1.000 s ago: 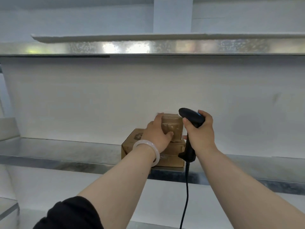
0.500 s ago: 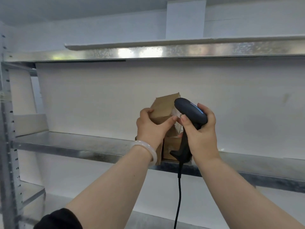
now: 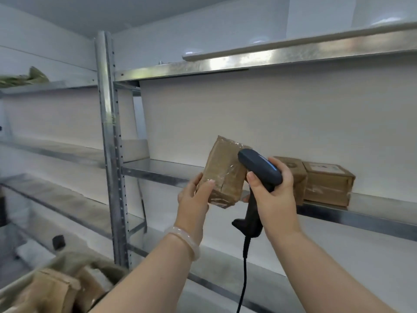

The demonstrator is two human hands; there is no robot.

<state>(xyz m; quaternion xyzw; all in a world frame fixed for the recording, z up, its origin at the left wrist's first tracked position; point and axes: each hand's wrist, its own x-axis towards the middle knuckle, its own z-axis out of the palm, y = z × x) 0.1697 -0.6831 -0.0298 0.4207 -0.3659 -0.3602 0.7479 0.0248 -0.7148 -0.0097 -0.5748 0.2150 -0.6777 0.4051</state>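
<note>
The left grip [image 3: 194,197], a bare hand, is clamped on a small brown parcel [image 3: 223,172] wrapped in clear tape, with the thumb on its near face and the fingers round its left edge. The parcel is held tilted in the air, in front of the middle shelf [image 3: 158,170] and not resting on it. The right grip [image 3: 275,195] is closed round a black barcode scanner [image 3: 259,166], fingers wrapped about the handle and thumb up against the neck. The scanner's head sits at the parcel's right edge and overlaps it in the view; whether the two touch cannot be told. A black cable [image 3: 243,279] hangs from the foot of the handle and runs down out of view. A pale bangle [image 3: 187,242] circles the left wrist. Further right on the shelf, partly behind the right grip, two taped cardboard boxes [image 3: 327,184] stand side by side. A perforated metal post [image 3: 108,132] rises at the shelf's left end. Near the lower left corner, an open sack [image 3: 56,285] holds more brown parcels, blurred.
</note>
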